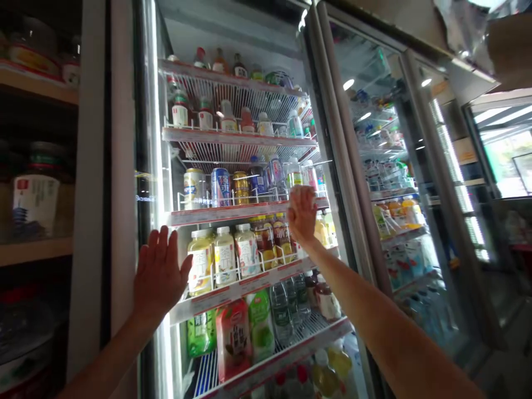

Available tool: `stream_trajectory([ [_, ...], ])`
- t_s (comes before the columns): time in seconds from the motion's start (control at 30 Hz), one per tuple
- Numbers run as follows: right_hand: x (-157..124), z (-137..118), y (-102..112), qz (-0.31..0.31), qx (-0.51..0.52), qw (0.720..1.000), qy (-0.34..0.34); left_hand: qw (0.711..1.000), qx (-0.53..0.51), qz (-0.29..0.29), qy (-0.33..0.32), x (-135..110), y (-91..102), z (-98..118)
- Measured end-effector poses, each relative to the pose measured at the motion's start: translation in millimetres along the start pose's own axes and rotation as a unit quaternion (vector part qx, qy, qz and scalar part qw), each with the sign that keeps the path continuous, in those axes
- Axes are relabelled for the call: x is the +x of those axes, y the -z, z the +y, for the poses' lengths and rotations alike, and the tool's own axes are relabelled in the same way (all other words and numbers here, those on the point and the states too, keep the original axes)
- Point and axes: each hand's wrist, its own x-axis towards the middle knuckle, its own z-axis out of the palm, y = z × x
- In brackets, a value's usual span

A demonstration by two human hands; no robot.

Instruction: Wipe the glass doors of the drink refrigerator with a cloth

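My left hand is raised at the left edge of a lit drinks fridge, palm forward. Its fingers are straight and the thumb sticks out; it holds nothing. Nearest to it are pale yellow tea bottles with white caps on a middle shelf. My right hand reaches farther up, before the shelf edge under the cans, fingers apart and slightly blurred. Behind it stand brown bottles with yellow caps and a clear bottle with a green label. Whether glass lies between my hands and the drinks, I cannot tell.
A blue can and a gold can share the shelf above the tea. Below lie a red pouch and green bottles. Another glass-door fridge stands right; dark shelves with jars stand left.
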Motion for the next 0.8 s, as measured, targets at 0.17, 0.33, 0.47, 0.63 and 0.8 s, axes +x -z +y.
stream_trajectory([
  [0.17, 4, 0, 13, -0.077, 0.03, 0.992, 0.095, 1.0, -0.009, 0.01, -0.004, 0, -0.3, -3],
  [0.33, 29, 62, 18, -0.073, -0.006, 0.979, -0.188, 1.0, 0.003, 0.025, -0.015, -1, -0.2, 1],
  [0.47, 35, 14, 16, -0.107, 0.028, 0.993, -0.047, 1.0, 0.012, 0.023, 0.003, 17, 3.0, -1],
  [0.63, 36, 2, 23, -0.142, 0.056, 0.985, 0.078, 1.0, 0.006, 0.006, 0.03, 47, 2.9, -9],
  [0.8, 67, 43, 24, -0.099, 0.026, 0.981, -0.165, 0.999, 0.002, 0.008, 0.033, 47, -5.1, -9],
])
